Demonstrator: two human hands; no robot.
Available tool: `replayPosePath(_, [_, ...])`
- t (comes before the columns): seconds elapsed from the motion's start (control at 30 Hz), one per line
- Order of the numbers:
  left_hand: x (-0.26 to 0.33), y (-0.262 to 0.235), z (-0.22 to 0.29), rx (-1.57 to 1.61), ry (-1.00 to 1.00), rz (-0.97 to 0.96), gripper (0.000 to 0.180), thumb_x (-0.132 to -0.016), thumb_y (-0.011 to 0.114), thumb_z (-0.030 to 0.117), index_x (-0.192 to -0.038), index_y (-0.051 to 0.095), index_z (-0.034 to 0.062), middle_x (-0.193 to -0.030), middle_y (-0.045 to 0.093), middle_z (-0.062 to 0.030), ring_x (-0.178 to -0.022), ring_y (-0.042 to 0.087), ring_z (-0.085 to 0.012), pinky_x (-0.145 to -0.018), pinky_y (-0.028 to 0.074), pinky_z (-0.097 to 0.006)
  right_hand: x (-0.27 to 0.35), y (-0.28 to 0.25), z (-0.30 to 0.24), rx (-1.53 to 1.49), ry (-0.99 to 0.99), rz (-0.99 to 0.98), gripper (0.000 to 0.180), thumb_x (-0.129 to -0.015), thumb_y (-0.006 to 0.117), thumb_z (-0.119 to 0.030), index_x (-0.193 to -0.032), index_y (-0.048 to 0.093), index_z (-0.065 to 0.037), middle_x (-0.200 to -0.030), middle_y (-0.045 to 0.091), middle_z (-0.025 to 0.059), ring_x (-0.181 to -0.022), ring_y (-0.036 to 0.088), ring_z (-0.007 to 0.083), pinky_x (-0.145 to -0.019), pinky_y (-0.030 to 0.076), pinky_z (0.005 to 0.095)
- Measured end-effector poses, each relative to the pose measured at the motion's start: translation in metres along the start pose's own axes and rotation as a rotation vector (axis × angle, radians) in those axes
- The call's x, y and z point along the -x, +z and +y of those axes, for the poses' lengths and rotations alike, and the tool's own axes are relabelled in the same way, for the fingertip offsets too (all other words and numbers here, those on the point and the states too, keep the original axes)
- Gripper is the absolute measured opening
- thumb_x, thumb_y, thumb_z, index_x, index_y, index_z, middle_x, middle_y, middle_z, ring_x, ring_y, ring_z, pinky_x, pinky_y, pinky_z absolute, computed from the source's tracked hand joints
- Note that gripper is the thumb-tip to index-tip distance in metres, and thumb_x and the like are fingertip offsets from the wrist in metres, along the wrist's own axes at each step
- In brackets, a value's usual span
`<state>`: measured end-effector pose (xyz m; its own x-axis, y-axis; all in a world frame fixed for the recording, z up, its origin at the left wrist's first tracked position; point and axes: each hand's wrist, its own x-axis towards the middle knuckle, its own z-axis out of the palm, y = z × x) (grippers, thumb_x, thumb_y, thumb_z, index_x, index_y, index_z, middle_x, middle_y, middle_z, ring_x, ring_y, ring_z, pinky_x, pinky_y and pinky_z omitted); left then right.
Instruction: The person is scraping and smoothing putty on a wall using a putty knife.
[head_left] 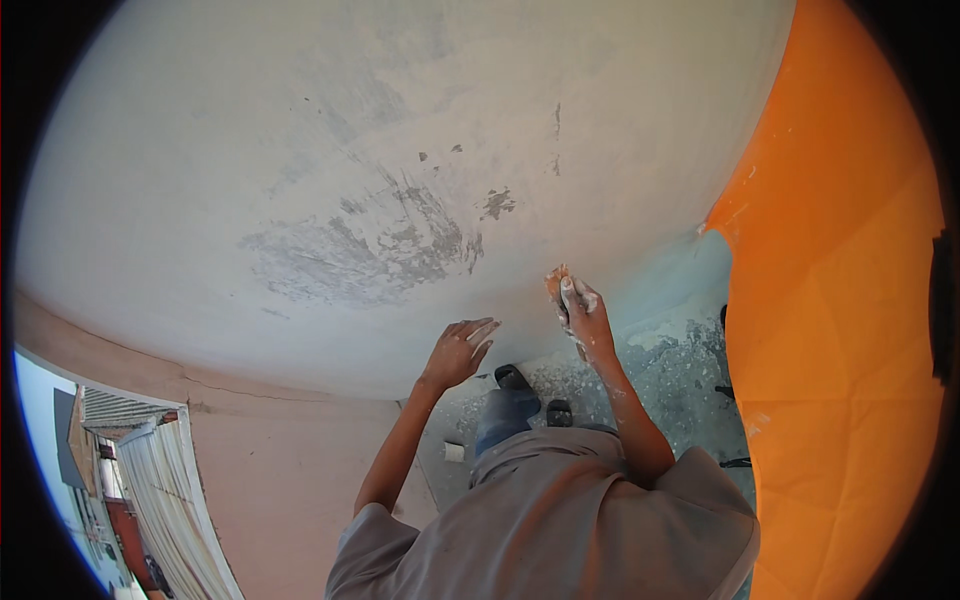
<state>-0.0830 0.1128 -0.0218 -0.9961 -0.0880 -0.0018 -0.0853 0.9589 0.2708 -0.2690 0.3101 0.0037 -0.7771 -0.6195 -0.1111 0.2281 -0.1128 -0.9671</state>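
A pale wall [620,120] fills the view in front of me, with a large rough grey patch [410,240] where its white coat is worn or scraped. My right hand [588,318], smeared with white dust, is closed on a small orange-brown piece [555,284] held near the wall. It looks like folded sandpaper, but its kind is not certain. To its left, my left hand [458,352] holds nothing; its fingers stretch out close to the wall below the grey patch, with white powder on them. Whether it touches the wall I cannot tell.
An orange sheet [840,300] hangs along the right side. White specks cover the grey floor [670,380], where my dark sandals [512,378] stand. A small white cylindrical object [454,452] lies left of my legs. At lower left, a pinkish wall [290,470] borders an opening with a cream curtain [165,480].
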Motion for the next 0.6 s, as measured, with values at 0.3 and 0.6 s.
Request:
replayPosePath(0.3, [-0.066,-0.044,0.056,1.219,-0.21,0.353,0.073,-0.107,0.02,0.058,-0.149,0.037,0.0011,-0.132,0.059,-0.0152,-0.112,0.061,-0.0246,-0.093,0.051,-0.041,-0.044,0.086,-0.045,-0.048,-0.161,-0.018,0.034,-0.108,0.046,-0.031,-0.103,0.06,0.0,-0.067,0.064,0.0047,-0.05,0.05,0.0074,-0.046,0.041,0.0256])
replayPosePath(0.6, [-0.026,0.031,0.071,1.495,-0.457,0.127,0.074,-0.104,0.016,0.064,-0.133,0.047,0.0036,-0.113,0.063,-0.0131,-0.088,0.062,-0.0228,-0.078,0.049,-0.037,-0.041,0.093,0.024,-0.162,-0.075,-0.029,0.023,-0.108,0.046,-0.025,-0.106,0.051,-0.002,-0.076,0.074,0.0119,-0.047,0.055,0.0085,-0.045,0.044,0.0229])
